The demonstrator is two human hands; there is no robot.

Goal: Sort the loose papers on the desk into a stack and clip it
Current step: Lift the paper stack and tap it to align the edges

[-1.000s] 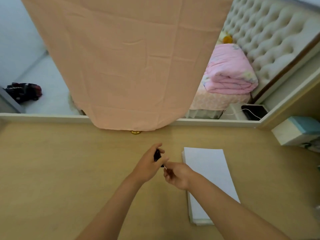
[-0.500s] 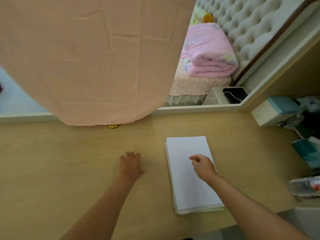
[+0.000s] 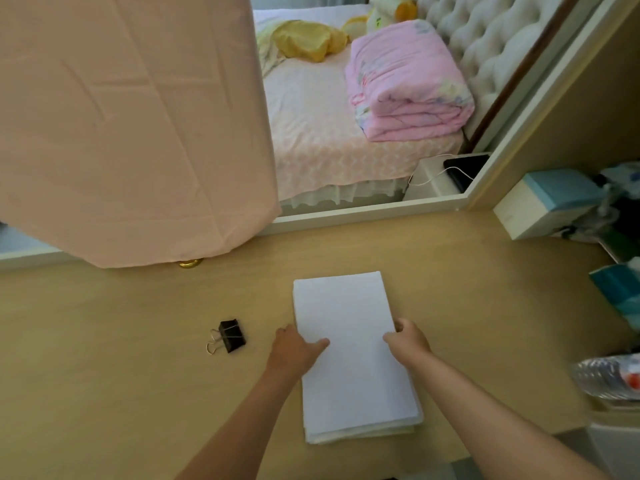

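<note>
A stack of white papers (image 3: 349, 327) lies lengthwise on the light wooden desk (image 3: 104, 358), its near edges slightly fanned. My left hand (image 3: 294, 348) grips the stack's left edge, thumb on top of the sheets. My right hand (image 3: 408, 341) grips the right edge, thumb on the top sheet. A black binder clip (image 3: 230, 336) with silver handles lies on the desk to the left of my left hand, apart from the papers.
A peach cloth (image 3: 131, 126) hangs over the desk's far left. White and teal boxes (image 3: 543, 206) and a plastic water bottle (image 3: 609, 375) crowd the right side. Beyond the desk is a bed with a folded pink quilt (image 3: 405, 84).
The binder clip, held between both hands a second ago, now lies on the desk. Both hands have moved onto the sides of the paper stack. The view has shifted right.
</note>
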